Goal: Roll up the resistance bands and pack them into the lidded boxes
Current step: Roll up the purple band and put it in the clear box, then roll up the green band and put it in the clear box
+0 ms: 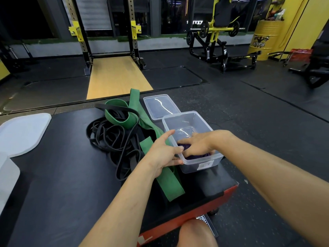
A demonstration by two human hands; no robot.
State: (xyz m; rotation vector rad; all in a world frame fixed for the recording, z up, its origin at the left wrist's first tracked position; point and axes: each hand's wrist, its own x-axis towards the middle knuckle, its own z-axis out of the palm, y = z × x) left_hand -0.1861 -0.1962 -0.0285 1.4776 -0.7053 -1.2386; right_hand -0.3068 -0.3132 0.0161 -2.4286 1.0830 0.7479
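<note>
A gym with rubber flooring, a squat rack and a weight machine lies behind a black padded table, where the packing is under way.

The step in hand looks like seating a rolled band. The purple band sits in the near end of the clear box, which stands at the table's right edge. The right hand is down inside the box, fingers bent over the roll and holding it in place. The left hand is released, its straight fingers resting against the box's near left corner and the thumb raised beside the wall, steadying it.

Next, I judge, the roll has to stay coiled when the right hand lets go. It may spring loose, so the lid, lying flat just behind the box, should go on soon unless more bands are meant to share this box; the far half is bare.

Most of the work remains. A wide green band lies unrolled just left of the box, running under the left wrist, tangled with a heap of thin black bands. These will need separating before rolling. At the far left lie a frosted lid and part of another box.
</note>
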